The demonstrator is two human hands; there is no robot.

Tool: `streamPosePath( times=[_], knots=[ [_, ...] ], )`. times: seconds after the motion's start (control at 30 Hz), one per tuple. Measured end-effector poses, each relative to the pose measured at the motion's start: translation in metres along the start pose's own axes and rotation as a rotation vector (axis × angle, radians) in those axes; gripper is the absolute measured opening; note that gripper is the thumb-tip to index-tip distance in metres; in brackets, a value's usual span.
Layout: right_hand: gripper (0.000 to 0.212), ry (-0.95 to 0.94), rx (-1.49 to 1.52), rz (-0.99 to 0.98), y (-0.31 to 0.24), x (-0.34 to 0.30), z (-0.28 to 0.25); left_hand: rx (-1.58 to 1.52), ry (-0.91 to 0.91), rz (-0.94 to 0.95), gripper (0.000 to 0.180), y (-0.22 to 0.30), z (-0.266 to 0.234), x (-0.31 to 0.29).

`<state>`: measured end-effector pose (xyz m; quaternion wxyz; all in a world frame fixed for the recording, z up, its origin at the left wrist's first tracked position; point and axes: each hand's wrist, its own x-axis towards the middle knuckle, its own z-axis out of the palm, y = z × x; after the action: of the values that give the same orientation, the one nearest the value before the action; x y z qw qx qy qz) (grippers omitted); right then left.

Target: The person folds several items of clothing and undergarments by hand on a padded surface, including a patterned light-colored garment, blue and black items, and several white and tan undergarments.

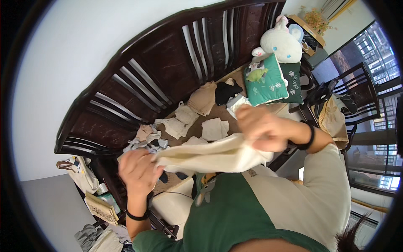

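Observation:
A cream cloth garment (205,154) is stretched between my two hands, in front of my body. My left hand (137,170) is closed on its left end, and my right hand (262,129), blurred by motion, grips the opposite end. The cloth sags between them in a long fold, so its exact kind cannot be made out. Just beyond it, on the brown seat of a wooden bench, lie a folded white cloth (215,129), a cream garment (181,119), a beige garment (202,98) and a black garment (227,91).
Carved dark wood forms the bench's back (145,80). Green pillows (268,82) and a white plush toy (282,44) stand at its far right. Crumpled small clothes (147,136) lie on the left of the seat. A dark chair (361,90) is at right, a cloth bag (84,174) at left.

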<state>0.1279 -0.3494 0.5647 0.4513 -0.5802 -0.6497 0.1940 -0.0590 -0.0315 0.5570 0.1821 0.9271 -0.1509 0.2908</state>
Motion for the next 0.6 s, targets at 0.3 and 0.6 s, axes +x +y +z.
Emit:
streamPosePath(
  times=[0.3, 0.6],
  knots=[
    [0.015, 0.072, -0.68, 0.035, 0.074, -0.038, 0.021, 0.292, -0.364, -0.007, 0.015, -0.043, 0.062, -0.038],
    [0.021, 0.008, -0.276, 0.429, 0.123, -0.066, 0.008, -0.181, -0.344, -0.274, 0.014, -0.042, 0.093, -0.04]
  ],
)
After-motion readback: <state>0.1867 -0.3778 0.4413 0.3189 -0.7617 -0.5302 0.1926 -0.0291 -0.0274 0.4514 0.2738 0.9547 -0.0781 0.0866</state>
